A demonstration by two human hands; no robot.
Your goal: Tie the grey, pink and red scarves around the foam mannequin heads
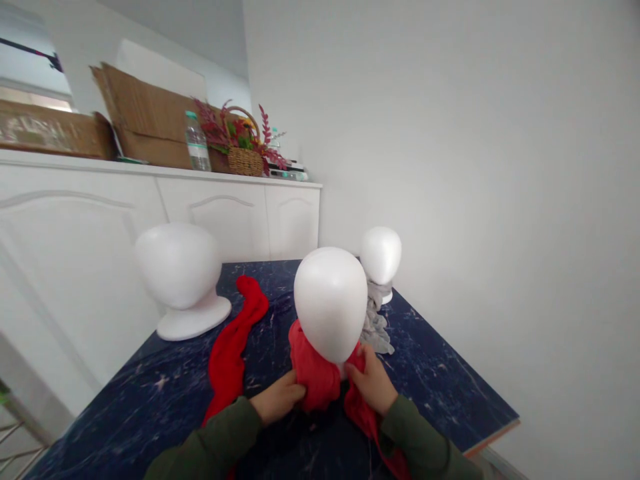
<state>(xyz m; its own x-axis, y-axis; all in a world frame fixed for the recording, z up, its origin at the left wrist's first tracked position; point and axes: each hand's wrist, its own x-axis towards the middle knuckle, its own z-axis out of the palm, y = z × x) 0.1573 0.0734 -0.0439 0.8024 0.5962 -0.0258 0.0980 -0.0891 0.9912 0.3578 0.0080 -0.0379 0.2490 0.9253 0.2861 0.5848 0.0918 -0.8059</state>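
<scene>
A white mannequin head [331,300] stands upright in front of me on the dark blue marbled table. Round its neck lies a coral-red scarf [316,373], bunched on the left, with a length hanging down on the right. My left hand [280,397] is closed on the scarf's left part, fingers pinching the fabric. On the other side my right hand [373,381] grips the scarf beside the neck, its thumb and fingers closed on the cloth. The head's base is mostly hidden by scarf and hands.
A bright red scarf [240,333] stretches along the table [165,380] at left. Beyond it stands a bare white mannequin head [179,267]. Another head [381,253] at back right wears a grey scarf [376,323]. A white cabinet [227,213] holds boxes, a bottle [198,147] and a flower basket [245,161].
</scene>
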